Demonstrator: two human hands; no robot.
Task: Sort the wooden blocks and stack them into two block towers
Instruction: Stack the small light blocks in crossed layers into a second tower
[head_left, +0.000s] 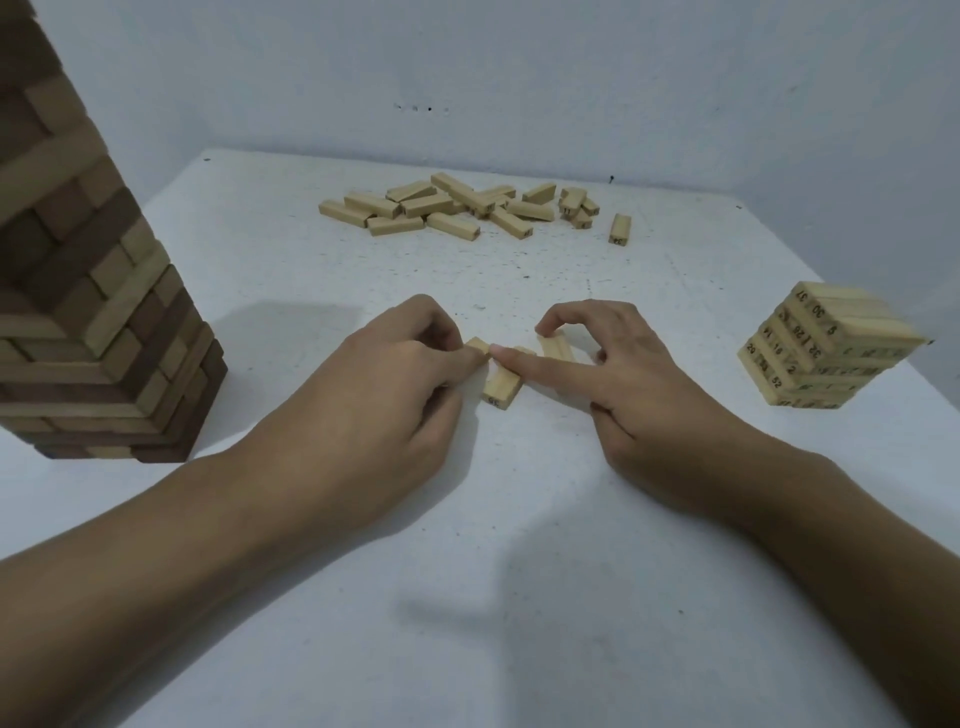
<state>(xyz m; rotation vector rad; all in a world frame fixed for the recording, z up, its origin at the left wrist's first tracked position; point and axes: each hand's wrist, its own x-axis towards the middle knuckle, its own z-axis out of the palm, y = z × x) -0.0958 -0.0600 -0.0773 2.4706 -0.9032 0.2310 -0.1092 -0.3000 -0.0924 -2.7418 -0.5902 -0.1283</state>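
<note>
Left hand (384, 379), right hand (623, 379) pinch pale numbered blocks (501, 391).

Bare room: pale wall (519, 78), white table (519, 545), wooden blocks (451, 224).

Pale numbered blocks (467, 210), a tan-and-dark-brown banded tower (98, 322), and a speckled white table (519, 571).

Short tower (826, 353) blocks read 37, 30, 26, 32, 16, 52; loose pile (467, 208) digits too small.
</note>
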